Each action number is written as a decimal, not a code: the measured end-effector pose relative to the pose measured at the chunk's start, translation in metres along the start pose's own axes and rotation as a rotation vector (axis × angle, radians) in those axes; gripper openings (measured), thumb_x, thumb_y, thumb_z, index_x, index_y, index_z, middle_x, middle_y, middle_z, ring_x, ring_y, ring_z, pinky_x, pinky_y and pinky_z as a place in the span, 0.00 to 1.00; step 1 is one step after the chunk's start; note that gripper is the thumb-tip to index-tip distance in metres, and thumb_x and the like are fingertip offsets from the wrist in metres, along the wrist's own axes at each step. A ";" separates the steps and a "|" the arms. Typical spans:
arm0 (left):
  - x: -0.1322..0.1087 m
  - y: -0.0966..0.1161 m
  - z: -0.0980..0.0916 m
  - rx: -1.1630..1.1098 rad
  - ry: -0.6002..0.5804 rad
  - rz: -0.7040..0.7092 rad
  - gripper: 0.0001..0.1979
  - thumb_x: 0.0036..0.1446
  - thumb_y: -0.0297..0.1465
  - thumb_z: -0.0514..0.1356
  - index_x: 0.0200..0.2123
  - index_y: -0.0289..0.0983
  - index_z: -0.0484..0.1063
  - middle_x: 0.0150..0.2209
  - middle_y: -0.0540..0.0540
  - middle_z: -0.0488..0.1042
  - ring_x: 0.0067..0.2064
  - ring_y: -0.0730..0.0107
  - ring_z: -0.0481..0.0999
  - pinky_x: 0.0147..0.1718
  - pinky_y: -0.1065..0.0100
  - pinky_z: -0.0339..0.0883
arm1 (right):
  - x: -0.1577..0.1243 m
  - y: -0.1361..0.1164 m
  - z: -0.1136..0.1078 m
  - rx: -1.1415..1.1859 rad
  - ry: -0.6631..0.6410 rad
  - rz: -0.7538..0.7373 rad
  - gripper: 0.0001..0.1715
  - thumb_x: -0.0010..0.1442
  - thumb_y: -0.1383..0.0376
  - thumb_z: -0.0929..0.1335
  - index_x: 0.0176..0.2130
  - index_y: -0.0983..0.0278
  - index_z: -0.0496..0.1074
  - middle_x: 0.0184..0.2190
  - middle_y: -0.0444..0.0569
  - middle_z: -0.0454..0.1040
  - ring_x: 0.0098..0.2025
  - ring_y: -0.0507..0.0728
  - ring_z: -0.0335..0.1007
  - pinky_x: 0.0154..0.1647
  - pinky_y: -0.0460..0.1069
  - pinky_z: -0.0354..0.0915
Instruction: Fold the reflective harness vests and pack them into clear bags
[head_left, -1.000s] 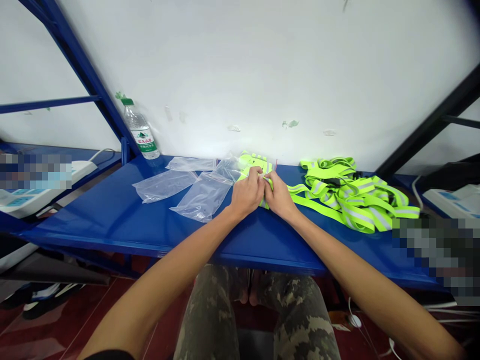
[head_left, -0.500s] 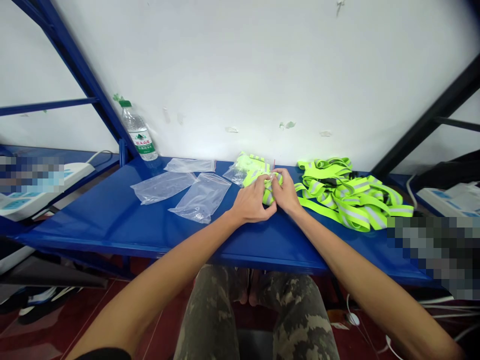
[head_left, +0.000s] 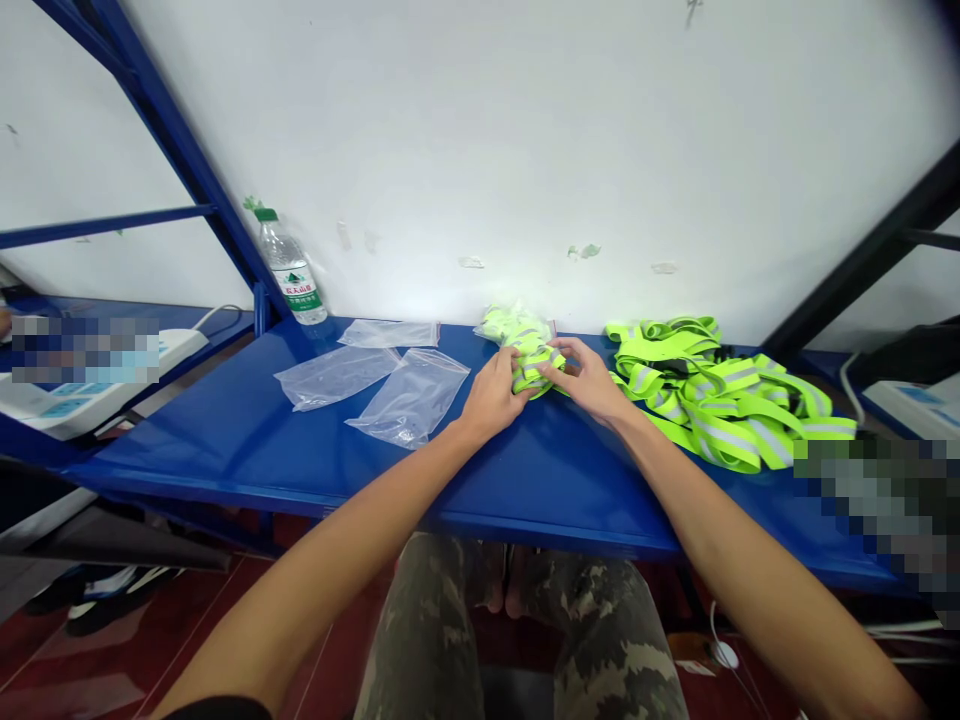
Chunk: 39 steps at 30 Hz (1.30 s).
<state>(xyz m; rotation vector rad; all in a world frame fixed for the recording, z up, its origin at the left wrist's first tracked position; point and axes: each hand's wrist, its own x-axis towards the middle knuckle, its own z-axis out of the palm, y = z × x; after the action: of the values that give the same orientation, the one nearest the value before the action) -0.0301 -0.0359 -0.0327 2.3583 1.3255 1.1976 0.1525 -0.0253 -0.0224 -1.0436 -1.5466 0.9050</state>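
Folded neon yellow-green reflective strap bundle (head_left: 525,345) sits on the blue metal counter (head_left: 540,480), between both hands, long axis running back-left to front-right. Left hand (head_left: 491,395) is closed on its near edge, fingertips pinching. Right hand (head_left: 589,380) has curled fingers against its right end; can't tell if it's gripping. Clear plastic zip bags (head_left: 409,398) lie left, loose neon reflective strap pile (head_left: 720,395) right.

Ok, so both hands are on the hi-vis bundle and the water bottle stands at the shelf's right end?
No: the head view shows the water bottle at the left end of the blue shelf. Left hand and right hand are on the hi-vis bundle.
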 end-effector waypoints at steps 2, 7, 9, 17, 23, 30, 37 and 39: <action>0.002 -0.003 0.000 -0.016 0.013 -0.018 0.25 0.53 0.31 0.67 0.50 0.38 0.60 0.43 0.44 0.72 0.45 0.61 0.74 0.46 0.61 0.69 | -0.002 0.000 -0.009 0.047 -0.097 -0.005 0.37 0.42 0.58 0.79 0.50 0.62 0.69 0.47 0.50 0.71 0.41 0.55 0.72 0.45 0.53 0.70; 0.005 -0.005 0.000 -0.036 0.039 -0.025 0.23 0.51 0.30 0.66 0.48 0.38 0.61 0.38 0.48 0.72 0.40 0.65 0.74 0.39 0.66 0.67 | -0.003 0.004 -0.019 0.105 -0.113 -0.014 0.32 0.42 0.58 0.79 0.45 0.62 0.70 0.39 0.45 0.70 0.35 0.52 0.72 0.43 0.54 0.72; 0.005 -0.004 -0.001 -0.025 0.038 -0.022 0.20 0.51 0.28 0.65 0.46 0.38 0.62 0.34 0.50 0.71 0.37 0.66 0.73 0.38 0.67 0.66 | -0.003 0.004 -0.017 0.095 -0.084 -0.036 0.29 0.42 0.58 0.78 0.42 0.62 0.69 0.36 0.43 0.69 0.32 0.52 0.71 0.40 0.53 0.72; 0.004 0.000 0.000 0.033 0.087 -0.007 0.17 0.49 0.26 0.63 0.42 0.39 0.63 0.35 0.50 0.69 0.37 0.66 0.71 0.38 0.67 0.64 | -0.008 -0.005 -0.003 -0.029 0.026 -0.089 0.16 0.47 0.62 0.72 0.36 0.61 0.65 0.21 0.37 0.66 0.22 0.49 0.61 0.28 0.48 0.64; 0.006 -0.003 0.003 0.033 0.085 -0.015 0.15 0.48 0.25 0.62 0.38 0.40 0.62 0.39 0.47 0.70 0.41 0.65 0.71 0.39 0.66 0.65 | -0.012 -0.008 0.000 -0.097 0.112 -0.120 0.11 0.46 0.61 0.71 0.31 0.62 0.69 0.31 0.45 0.72 0.34 0.55 0.71 0.33 0.49 0.69; 0.006 0.004 0.003 0.140 0.081 -0.069 0.10 0.47 0.22 0.58 0.30 0.41 0.61 0.31 0.48 0.71 0.34 0.63 0.71 0.32 0.65 0.60 | -0.014 -0.006 0.003 -0.147 0.169 -0.120 0.11 0.47 0.65 0.70 0.34 0.62 0.69 0.23 0.41 0.70 0.25 0.52 0.66 0.30 0.48 0.66; 0.007 0.008 0.000 0.323 0.036 -0.172 0.08 0.51 0.21 0.56 0.27 0.41 0.63 0.29 0.45 0.74 0.32 0.59 0.73 0.29 0.64 0.57 | -0.014 -0.005 0.011 -0.147 0.178 -0.125 0.06 0.48 0.66 0.68 0.30 0.61 0.67 0.18 0.38 0.63 0.21 0.51 0.61 0.26 0.48 0.62; 0.008 0.006 -0.001 0.357 0.050 -0.193 0.07 0.52 0.22 0.56 0.28 0.41 0.64 0.31 0.45 0.75 0.32 0.58 0.74 0.29 0.64 0.57 | -0.016 -0.005 0.013 -0.160 0.175 -0.136 0.05 0.48 0.66 0.68 0.30 0.61 0.67 0.18 0.38 0.61 0.22 0.51 0.61 0.26 0.48 0.62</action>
<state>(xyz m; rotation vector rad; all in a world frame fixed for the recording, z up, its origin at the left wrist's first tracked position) -0.0245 -0.0335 -0.0245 2.3630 1.8708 1.0420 0.1404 -0.0421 -0.0260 -1.0859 -1.5397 0.5887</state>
